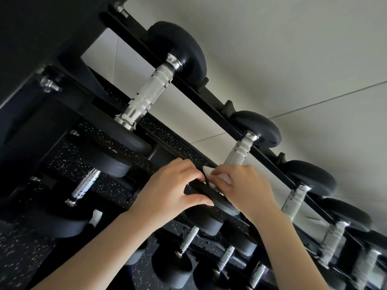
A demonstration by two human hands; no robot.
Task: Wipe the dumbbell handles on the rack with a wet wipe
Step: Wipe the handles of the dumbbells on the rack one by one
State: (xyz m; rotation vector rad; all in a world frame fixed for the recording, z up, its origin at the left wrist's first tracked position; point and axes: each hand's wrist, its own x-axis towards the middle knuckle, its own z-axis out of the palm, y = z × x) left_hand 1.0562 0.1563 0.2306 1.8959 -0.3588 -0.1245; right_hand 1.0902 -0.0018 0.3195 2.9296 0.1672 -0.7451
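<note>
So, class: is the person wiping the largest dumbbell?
No, the right hand holds the wipe on the next dumbbell's handle; the largest dumbbell sits untouched.

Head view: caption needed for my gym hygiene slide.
Right hand holds a white wipe to a racked dumbbell's handle while left hand grips its black end.

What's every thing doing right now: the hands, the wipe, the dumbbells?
second dumbbell: sitting on the rack, held.
wet wipe: bunched against that dumbbell's handle.
left hand: gripping its near black end.
right hand: curled round the wet wipe.
first dumbbell: sitting on the rack, untouched.
</note>
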